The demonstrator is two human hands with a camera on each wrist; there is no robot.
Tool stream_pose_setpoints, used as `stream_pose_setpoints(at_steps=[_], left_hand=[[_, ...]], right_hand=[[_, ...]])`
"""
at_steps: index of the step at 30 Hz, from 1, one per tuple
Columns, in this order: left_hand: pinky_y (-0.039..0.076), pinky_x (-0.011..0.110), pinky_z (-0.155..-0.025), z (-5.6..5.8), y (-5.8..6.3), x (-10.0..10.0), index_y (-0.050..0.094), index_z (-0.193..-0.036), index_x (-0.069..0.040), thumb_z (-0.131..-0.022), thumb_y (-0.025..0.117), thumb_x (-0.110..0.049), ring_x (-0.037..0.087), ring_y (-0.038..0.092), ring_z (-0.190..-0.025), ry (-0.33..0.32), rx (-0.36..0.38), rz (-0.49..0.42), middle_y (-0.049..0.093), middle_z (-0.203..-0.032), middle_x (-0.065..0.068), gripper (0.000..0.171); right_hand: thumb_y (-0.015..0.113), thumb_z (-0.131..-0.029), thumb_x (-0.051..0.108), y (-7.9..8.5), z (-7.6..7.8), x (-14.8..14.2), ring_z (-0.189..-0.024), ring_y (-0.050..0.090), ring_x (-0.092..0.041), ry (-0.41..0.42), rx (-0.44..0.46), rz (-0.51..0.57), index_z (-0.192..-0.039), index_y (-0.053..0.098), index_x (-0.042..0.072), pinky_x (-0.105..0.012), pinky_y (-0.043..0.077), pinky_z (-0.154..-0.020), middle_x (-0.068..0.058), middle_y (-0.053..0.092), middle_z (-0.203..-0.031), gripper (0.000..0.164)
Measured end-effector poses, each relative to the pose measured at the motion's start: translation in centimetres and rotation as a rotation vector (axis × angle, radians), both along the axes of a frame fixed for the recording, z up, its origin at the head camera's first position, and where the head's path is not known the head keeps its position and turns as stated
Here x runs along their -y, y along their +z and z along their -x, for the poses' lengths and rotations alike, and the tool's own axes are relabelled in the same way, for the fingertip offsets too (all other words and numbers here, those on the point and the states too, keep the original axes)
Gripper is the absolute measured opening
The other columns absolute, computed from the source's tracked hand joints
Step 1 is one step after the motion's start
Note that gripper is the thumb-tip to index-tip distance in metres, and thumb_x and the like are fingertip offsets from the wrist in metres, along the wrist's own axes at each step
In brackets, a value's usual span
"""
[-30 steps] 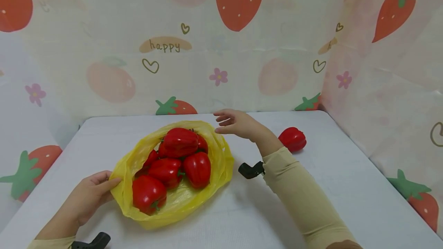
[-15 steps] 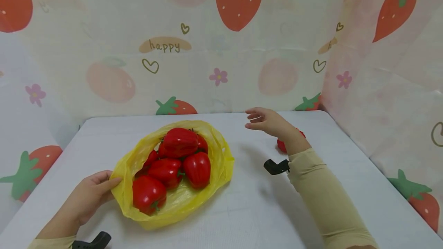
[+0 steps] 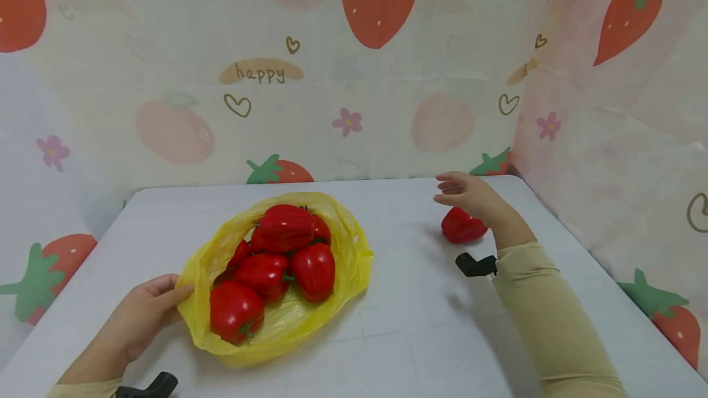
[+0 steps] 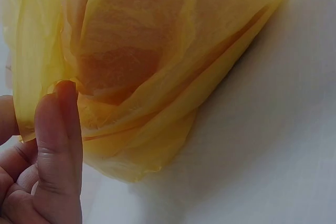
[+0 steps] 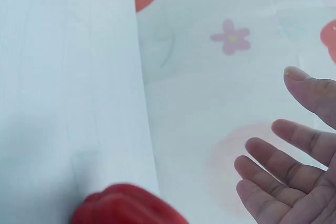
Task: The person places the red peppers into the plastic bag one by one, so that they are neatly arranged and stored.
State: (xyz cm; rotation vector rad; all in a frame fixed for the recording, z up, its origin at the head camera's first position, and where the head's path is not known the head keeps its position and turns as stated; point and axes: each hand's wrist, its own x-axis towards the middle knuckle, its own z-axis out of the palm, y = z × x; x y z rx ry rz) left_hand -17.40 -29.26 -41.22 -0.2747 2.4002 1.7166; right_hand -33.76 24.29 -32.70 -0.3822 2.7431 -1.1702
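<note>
My left hand (image 3: 145, 312) pinches the left rim of a yellow plastic bag (image 3: 354, 263) between thumb and fingers; the left wrist view shows the bag's film (image 4: 131, 145) caught at the thumb (image 4: 59, 145). Several red bell peppers (image 3: 314, 272) lie inside the open-mouthed bag. To the right, one more red bell pepper (image 3: 461, 226) rests on the table. Above it hovers my right hand (image 3: 470, 195), its fingers spread loosely with nothing in them. In the right wrist view that pepper (image 5: 128, 208) shows at the bottom edge, apart from the fingers (image 5: 283, 161).
The table (image 3: 398, 336) has a white cover. A curtain (image 3: 354, 85) printed with strawberries and flowers stands right behind it and along its right side. A black wrist mount (image 3: 475, 265) sticks out from the right sleeve, another (image 3: 148, 386) from the left.
My right hand has moved from beside the bag's right rim rightward to over the lone pepper. The left hand keeps its pinch on the bag, which stays in place.
</note>
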Motion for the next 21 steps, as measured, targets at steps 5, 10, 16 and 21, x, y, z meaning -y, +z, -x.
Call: stream_pose_setpoints(at_steps=[5, 10, 16, 21], left_hand=[[0.052, 0.029, -0.079, -0.1, 0.1, 0.1, 0.052, -0.117, 0.001, -0.087, 0.059, -0.039, 0.016, 0.058, -0.088, -0.002, -0.001, -0.005, 0.060, -0.106, 0.003, 0.051], [0.052, 0.029, -0.079, -0.2, 0.1, 0.1, 0.051, -0.118, 0.002, -0.087, 0.059, -0.039, 0.017, 0.058, -0.088, -0.003, 0.002, -0.006, 0.060, -0.107, 0.004, 0.052], [0.052, 0.030, -0.079, -0.2, 0.1, 0.2, 0.052, -0.117, 0.001, -0.087, 0.059, -0.040, 0.017, 0.058, -0.088, -0.005, -0.004, -0.017, 0.060, -0.107, 0.003, 0.052], [0.052, 0.029, -0.079, -0.4, 0.2, 0.3, 0.052, -0.116, 0.002, -0.087, 0.059, -0.038, 0.016, 0.059, -0.088, -0.006, -0.009, -0.030, 0.061, -0.105, 0.002, 0.050]], right_hand=[[0.062, -0.086, 0.035, -0.2, -0.1, -1.8, -0.123, 0.042, -0.030, -0.050, 0.016, -0.020, -0.137, 0.038, 0.013, -0.049, 0.034, -0.101, -0.012, 0.046, -0.133, 0.059], [0.060, -0.087, 0.034, -0.8, 0.0, -3.1, -0.125, 0.039, -0.033, -0.097, 0.039, -0.034, -0.137, 0.037, 0.011, -0.052, 0.035, -0.099, -0.016, 0.044, -0.135, 0.060], [0.059, -0.087, 0.036, -1.5, 0.0, -3.9, -0.128, 0.032, -0.036, -0.129, 0.070, -0.073, -0.140, 0.032, 0.011, -0.056, 0.034, -0.098, -0.018, 0.038, -0.140, 0.064], [0.058, -0.088, 0.034, -2.2, -0.1, -4.4, -0.130, 0.027, -0.038, -0.138, 0.086, -0.073, -0.144, 0.025, 0.010, -0.056, 0.032, -0.099, -0.021, 0.033, -0.142, 0.069]])
